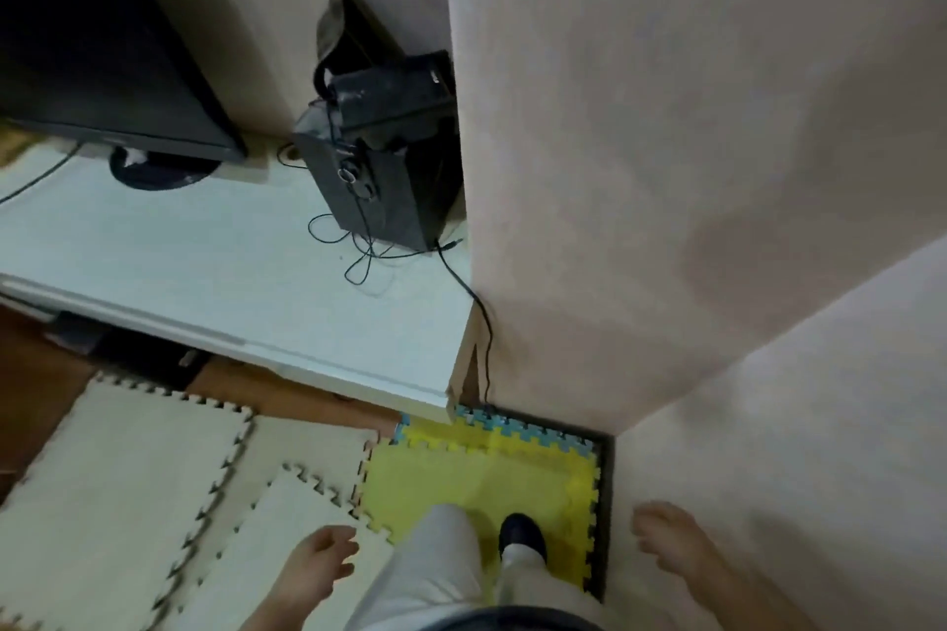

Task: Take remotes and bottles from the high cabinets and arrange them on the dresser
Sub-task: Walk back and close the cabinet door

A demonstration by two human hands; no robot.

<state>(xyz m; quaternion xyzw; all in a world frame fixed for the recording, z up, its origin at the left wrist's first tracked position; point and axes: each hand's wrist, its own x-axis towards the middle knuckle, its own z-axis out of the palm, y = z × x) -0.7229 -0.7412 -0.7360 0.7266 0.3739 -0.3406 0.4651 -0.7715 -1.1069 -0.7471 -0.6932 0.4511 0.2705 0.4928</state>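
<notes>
The white dresser top runs across the left half of the head view, below and ahead of me. No remote or bottle shows on it or anywhere else. My left hand hangs low at the bottom centre with its fingers loosely apart and nothing in it. At the lower right, beside the beige wall, my right hand is also open and holds nothing. Both hands are well short of the dresser. The high cabinets are out of view.
A black TV on a round stand sits at the dresser's back left. A black speaker box with tangled cables stands at its right end against a beige wall. Foam puzzle mats, cream and yellow, cover the floor under my feet.
</notes>
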